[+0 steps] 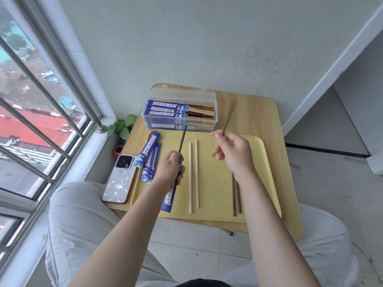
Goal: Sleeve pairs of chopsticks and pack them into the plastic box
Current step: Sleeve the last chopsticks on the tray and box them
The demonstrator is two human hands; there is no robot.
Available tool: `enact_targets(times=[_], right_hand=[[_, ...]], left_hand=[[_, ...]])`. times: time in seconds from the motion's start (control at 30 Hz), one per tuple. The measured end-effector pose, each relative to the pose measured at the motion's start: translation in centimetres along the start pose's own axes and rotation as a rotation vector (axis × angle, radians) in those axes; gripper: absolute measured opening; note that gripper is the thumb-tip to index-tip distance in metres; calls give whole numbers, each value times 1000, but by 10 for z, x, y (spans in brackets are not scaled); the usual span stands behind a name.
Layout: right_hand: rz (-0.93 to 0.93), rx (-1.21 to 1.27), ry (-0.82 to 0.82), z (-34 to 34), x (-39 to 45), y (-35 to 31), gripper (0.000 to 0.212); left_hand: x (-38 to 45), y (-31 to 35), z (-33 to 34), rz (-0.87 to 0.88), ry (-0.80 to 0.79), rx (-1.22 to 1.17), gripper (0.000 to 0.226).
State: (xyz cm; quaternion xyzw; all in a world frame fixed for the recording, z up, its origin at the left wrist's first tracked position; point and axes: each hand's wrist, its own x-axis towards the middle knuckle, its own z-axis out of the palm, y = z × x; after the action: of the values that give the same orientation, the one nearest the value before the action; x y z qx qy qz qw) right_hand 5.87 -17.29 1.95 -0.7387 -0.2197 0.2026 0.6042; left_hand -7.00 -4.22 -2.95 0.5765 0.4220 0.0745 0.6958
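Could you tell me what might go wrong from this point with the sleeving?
1. The right hand holds its dark chopstick raised and apart from the blue sleeve in the left hand, so it may miss the opening.
2. The one already sleeved could slip out.

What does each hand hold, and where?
Left hand: blue sleeve at its open top, one dark chopstick inside. Right hand: second dark chopstick, lower end.

Clear plastic box, lid up, holds several blue-sleeved pairs. Just before it on the yellow tray: dark chopstick half in a blue sleeve, second dark chopstick raised, probably motion-blurred. Pale pair mid-tray, dark pair right, empty sleeves left.
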Motion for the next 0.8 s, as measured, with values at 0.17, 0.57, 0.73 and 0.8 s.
enact_targets(times=[0.17,0.57,0.73,0.8], right_hand=[[4,35,117,7,1,-9,30],[146,-142,26,12,2,4,27],[257,-221,-226,29,-7,10,32],[305,-203,-315,26,-6,7,30]], left_hand=[[-1,-1,2,42,-156,77,24],[-9,7,14,170,-306,216,31],[-9,14,21,187,-205,193,28],[-7,16,21,177,-170,167,28]])
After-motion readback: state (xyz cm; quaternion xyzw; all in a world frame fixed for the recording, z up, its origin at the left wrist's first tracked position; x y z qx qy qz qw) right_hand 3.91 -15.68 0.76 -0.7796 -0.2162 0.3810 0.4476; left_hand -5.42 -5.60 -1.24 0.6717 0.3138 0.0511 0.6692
